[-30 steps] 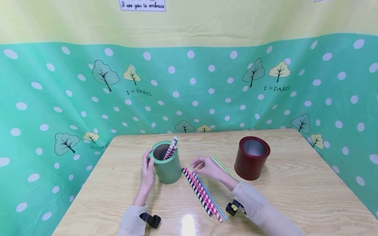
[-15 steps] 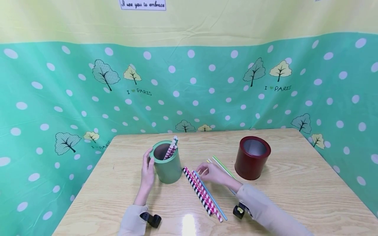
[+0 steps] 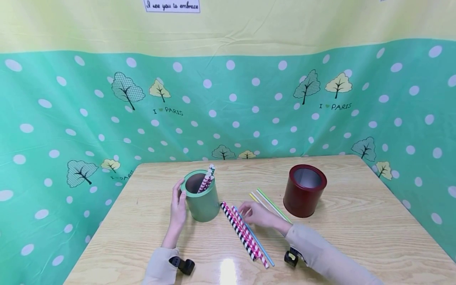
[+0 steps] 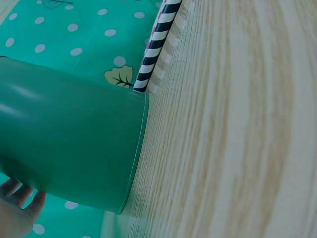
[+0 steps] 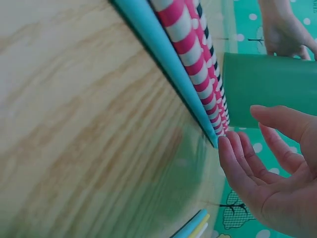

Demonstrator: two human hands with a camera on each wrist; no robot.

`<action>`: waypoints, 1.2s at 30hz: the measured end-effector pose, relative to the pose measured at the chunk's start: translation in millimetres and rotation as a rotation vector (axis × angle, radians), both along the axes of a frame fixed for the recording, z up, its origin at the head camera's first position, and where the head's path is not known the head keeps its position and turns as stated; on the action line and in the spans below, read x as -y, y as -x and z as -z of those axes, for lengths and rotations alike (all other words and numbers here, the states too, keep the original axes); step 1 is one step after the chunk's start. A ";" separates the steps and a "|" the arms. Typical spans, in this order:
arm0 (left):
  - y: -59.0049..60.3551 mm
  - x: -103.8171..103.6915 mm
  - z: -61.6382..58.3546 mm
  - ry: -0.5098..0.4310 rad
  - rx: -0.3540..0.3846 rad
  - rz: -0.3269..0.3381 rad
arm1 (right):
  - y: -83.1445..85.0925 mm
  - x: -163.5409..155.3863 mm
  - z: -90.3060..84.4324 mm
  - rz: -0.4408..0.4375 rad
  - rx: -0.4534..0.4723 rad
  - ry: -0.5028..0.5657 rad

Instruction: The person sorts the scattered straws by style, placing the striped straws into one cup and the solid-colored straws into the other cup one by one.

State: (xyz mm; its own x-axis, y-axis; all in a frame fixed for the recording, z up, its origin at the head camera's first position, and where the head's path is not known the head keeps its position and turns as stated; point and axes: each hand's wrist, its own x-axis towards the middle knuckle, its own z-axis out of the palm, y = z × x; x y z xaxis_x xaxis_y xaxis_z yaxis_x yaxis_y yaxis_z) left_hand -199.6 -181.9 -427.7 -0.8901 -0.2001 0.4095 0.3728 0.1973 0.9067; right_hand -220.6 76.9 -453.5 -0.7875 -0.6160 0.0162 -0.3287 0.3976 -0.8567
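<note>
My left hand [image 3: 178,209] grips the green can [image 3: 203,206]; right of it, my right hand [image 3: 259,215], fingers parted, should pinch only the blue straw [image 5: 171,69].

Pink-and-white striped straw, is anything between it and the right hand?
Yes: the blue straw lies alongside the pink-and-white striped straw, on the side nearest the right hand. From above, nothing visible seems to block the way.
</note>
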 end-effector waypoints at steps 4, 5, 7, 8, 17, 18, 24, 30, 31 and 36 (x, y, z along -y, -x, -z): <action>0.2 -0.1 0.0 -0.003 0.002 0.000 | -1.4 1.1 3.5 0.001 0.007 -0.004; 0.1 -0.2 -0.2 -0.004 0.003 0.002 | -1.6 1.2 4.3 0.000 0.009 -0.007; -0.3 -0.3 -0.6 -0.004 0.004 0.002 | -2.4 1.8 5.4 0.001 0.022 -0.008; -0.5 -0.3 -0.9 -0.004 0.005 0.002 | -2.8 2.0 5.8 0.002 0.027 -0.009; -0.2 -0.1 0.8 0.013 -0.004 -0.008 | -7.3 5.8 7.5 0.042 -0.001 -0.050; 0.1 0.1 1.2 0.014 -0.006 -0.009 | -7.6 6.4 7.9 0.044 -0.013 -0.058; 0.0 -0.3 0.6 0.009 -0.013 -0.001 | -7.8 7.9 12.4 0.036 -0.069 -0.087; 0.0 -0.7 0.1 0.008 0.008 -0.014 | -7.8 8.9 15.3 0.029 -0.118 -0.105; 0.1 -0.6 0.2 0.008 0.010 -0.015 | -7.9 9.0 15.5 0.032 -0.123 -0.112; 0.6 0.0 1.3 0.006 0.000 -0.007 | -8.0 9.4 15.5 0.032 -0.112 -0.128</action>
